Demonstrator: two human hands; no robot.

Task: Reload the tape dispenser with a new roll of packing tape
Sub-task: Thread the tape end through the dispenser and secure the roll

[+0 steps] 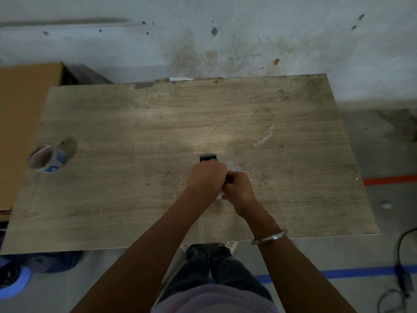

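Our two forearms reach forward over the near edge of the wooden worktop [112, 123] and meet near its middle, the hands side by side and touching. Our left hand [206, 178] is curled into a fist, knuckles up, wrapped around the tape dispenser [208, 157], of which only a dark, blocky end shows past the fingers on the far side. Our right hand [237, 188] is also curled tight, tucked against the left one, its fingers closed on clear tape [235, 166] that crinkles and glints just beyond the knuckles; a small pale bit shows beneath this hand, and we cannot tell what it is. A metal bangle [269, 237] sits on the right forearm, above the worktop's near edge.

A roll of tape [46, 158] with a blue and white core lies tilted on the worktop, well apart from the hands, close to the left edge. A twisted strip of clear film [264, 136] lies on the surface to the right, beyond the hands. A cardboard sheet [24, 109] stands beside the worktop at the left.
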